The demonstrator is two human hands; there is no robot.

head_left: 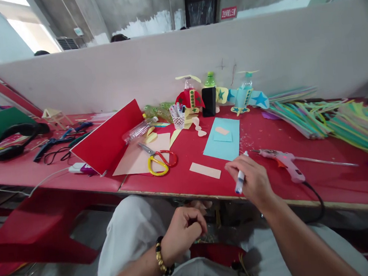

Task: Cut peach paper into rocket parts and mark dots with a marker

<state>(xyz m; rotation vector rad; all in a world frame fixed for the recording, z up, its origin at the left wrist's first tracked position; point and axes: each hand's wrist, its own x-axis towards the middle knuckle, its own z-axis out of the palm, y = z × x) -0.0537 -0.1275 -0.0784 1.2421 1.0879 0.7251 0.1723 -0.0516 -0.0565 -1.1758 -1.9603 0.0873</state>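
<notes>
My right hand (253,179) is closed on a white marker pen (239,181) with a blue end, just above the table's front edge. My left hand (186,231) hangs over my lap with its fingers curled into a loose fist, and nothing shows in it. Near my right hand lies a pale pink paper strip (205,170). Farther back is a light blue sheet (220,148) with a smaller blue piece and a pink cut-out (222,130) on top. Scissors (158,161) with red and yellow handles rest partly on a pale pink sheet (128,162).
A pink glue gun (282,160) lies right of my right hand, its cord dropping over the edge. Bottle-and-paper planes (242,95), a black phone (209,102) and a pen cup (179,120) stand at the back. A red board (110,140) leans at left; coloured strips (308,120) lie right.
</notes>
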